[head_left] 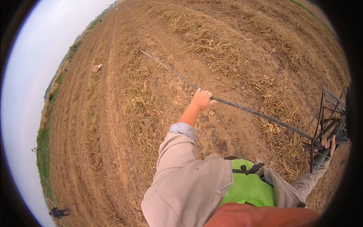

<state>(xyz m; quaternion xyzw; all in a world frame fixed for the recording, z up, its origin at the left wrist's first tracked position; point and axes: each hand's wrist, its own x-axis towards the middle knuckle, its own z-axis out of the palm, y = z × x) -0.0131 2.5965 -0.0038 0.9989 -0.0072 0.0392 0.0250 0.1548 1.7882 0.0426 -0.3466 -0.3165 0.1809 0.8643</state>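
A long black drip irrigation hose (pixel 264 116) stretches from the soil ahead across in front of me to my right side. My left hand (pixel 202 99) is wrapped around it partway along, with the arm reaching forward. At the far right, my right hand (pixel 328 145) grips a bundle of gathered hose loops (pixel 332 121), which partly hides its fingers. The loops stick out stiffly, and the picture's rim cuts some of them off. Beyond my left hand, the hose's far part runs down towards the ground.
Rows of pulled, dried plants (pixel 141 102) with pale pods, like peanuts, lie on the brown soil (pixel 113 125). More lie in a row on the right (pixel 276 94). A pale sack (pixel 97 68) lies at the far left. Another person (pixel 59 212) stands by the green field edge.
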